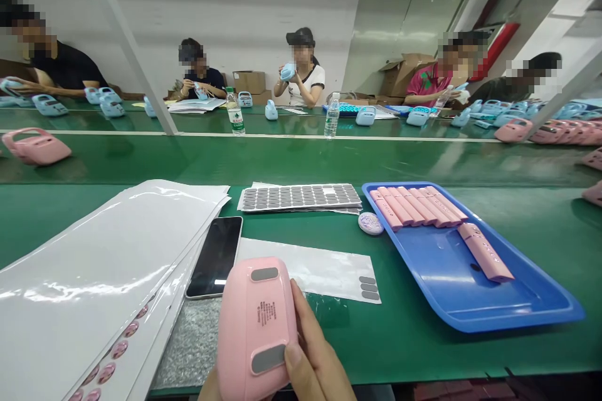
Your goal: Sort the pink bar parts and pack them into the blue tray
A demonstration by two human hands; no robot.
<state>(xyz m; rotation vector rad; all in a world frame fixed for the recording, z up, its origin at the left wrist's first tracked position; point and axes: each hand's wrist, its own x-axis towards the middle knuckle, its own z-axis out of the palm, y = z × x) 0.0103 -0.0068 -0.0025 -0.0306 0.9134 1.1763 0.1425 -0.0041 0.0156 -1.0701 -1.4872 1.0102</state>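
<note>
A rounded pink plastic device [256, 341] is held upright close in front of me, its underside with small printed text facing me. Two grey oval pads sit on that face, an upper pad [264, 274] and a lower pad [268, 359]. My right hand [322, 354] grips the device's right side, thumb at the end of the lower pad and fingers behind. Only a bit of my left hand [210, 387] shows, against the lower left edge. Behind the device lies a white backing sheet [324, 272] with three grey oval pads left at its right end.
A black-screened phone [216, 255] lies beside glossy white sheets [108, 244] bearing round stickers. Further back is a stack of grey-pad sheets [301, 198]. A blue tray [451, 276] at right holds several pink bar-shaped parts [416, 205]. Co-workers sit across the green line handling light-blue devices.
</note>
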